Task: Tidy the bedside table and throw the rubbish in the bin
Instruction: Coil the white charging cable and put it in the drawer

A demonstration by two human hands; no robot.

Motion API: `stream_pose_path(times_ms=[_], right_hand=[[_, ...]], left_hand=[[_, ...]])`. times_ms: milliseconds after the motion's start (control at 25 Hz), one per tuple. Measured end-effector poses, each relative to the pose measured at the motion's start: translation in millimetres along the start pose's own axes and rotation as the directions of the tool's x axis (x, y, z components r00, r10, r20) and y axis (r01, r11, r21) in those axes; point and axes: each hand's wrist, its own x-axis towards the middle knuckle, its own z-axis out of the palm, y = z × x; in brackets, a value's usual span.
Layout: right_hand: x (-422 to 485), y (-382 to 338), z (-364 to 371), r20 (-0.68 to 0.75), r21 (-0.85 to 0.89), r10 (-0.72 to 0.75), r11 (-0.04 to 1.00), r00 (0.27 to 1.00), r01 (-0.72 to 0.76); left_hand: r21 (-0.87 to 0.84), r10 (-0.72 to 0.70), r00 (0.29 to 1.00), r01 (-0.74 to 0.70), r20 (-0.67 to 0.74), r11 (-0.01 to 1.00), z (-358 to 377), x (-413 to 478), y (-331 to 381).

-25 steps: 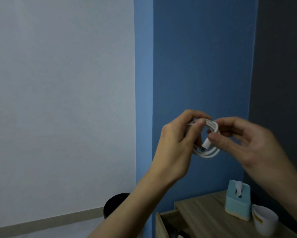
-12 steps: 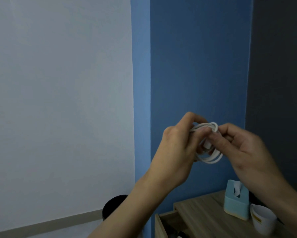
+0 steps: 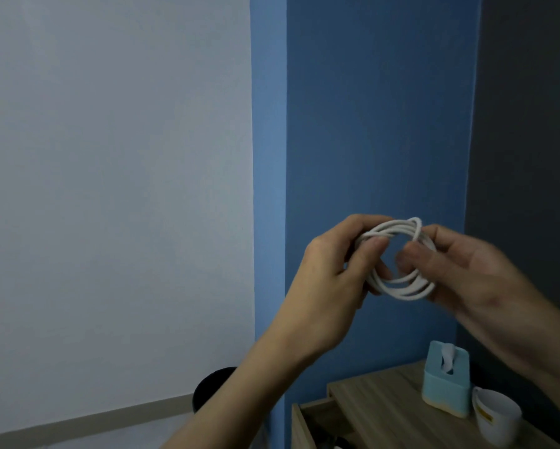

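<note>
We hold the cable [image 3: 401, 290] up before the blue wall, well above the bedside table [image 3: 385, 409], wound into several loops. Our left hand [image 3: 330, 270] grasps the coil's left side, thumb pressed over the strands. Our right hand [image 3: 466, 273] pinches the right side. We judge that 2 hands are on it so the loops cannot spring apart while it is neatened. The drawer [image 3: 307, 422] below stands open, likely to take it. A tissue box [image 3: 447, 393] and cup [image 3: 499, 419] stand just beside each other at the table's back. The bin [image 3: 210, 387] waits on the floor.
</note>
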Motion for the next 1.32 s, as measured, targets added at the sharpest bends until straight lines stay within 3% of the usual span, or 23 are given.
stream_pose_path(times_ms=[80,160,320,440,720,800,880,1040,1160,1320], right_hand=[[-1,0,-5,0.062,0.134,0.069,0.988,0.996,-0.077],[-1,1,-11,0.075,0.149,0.114,0.981,0.991,-0.124],[0,-1,-19,0.039,-0.095,0.048,0.995,0.998,-0.044],[-1,-6,-25,-0.008,-0.372,-0.07,0.926,0.998,0.062],[-7,-5,-26,-0.051,-0.619,-0.267,0.764,0.962,0.179],[-12,5,-20,-0.111,-0.51,-0.257,0.844,0.96,0.166],[-18,15,-11,-0.109,-0.33,-0.134,0.94,0.985,0.091],[-23,46,0,-0.131,-0.289,-0.054,0.957,0.99,0.014],[-25,91,-1,-0.256,-0.195,0.062,0.974,0.965,-0.114],[-36,170,-2,-0.32,-0.072,0.256,0.953,0.912,-0.293]], left_hand=[[-0.012,-0.005,1.0,0.005,-0.014,1.0,-1,1,-2],[0.0,-0.006,1.0,0.006,-0.014,1.0,-1,0,-3],[-0.011,-0.044,0.999,0.044,0.022,0.999,-3,-1,-4],[0.036,-0.028,0.999,0.027,0.037,0.999,-3,-1,-4],[-0.006,-0.057,0.988,0.059,0.142,0.998,-2,-7,-11],[0.042,-0.051,0.995,0.047,0.088,0.998,-1,-6,-20],[0.116,-0.05,0.999,0.049,0.007,0.992,0,-6,-35],[0.177,-0.087,0.993,0.099,-0.076,0.979,11,-18,-68],[-0.013,-0.314,0.95,0.314,0.009,0.949,15,-31,-106],[-0.048,-0.544,0.837,0.547,0.055,0.836,19,-59,-176]])
